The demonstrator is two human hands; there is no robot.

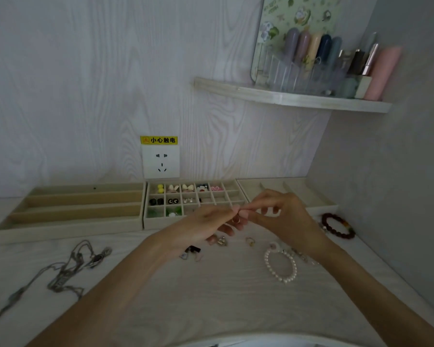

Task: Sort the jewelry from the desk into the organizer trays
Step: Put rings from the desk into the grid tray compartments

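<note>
Where both hands meet above the desk (211,296), a small ring (236,219) sits pinched between left hand (206,226) and right hand (283,216), fingertips closed on it. Behind: gridded tray (161,222), partly filled with earrings. Flanking: slotted tray (68,229), right tray (321,207). Loose on desk: pearl bracelet (281,267), red bead bracelet (337,225), silver necklaces (68,269), second ring (250,241).

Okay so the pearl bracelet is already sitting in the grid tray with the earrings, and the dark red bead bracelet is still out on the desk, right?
Not quite. In the head view the pearl bracelet still lies on the desk, under the right forearm, not in the grid tray. The dark red bead bracelet is out on the desk, as you said.
</note>
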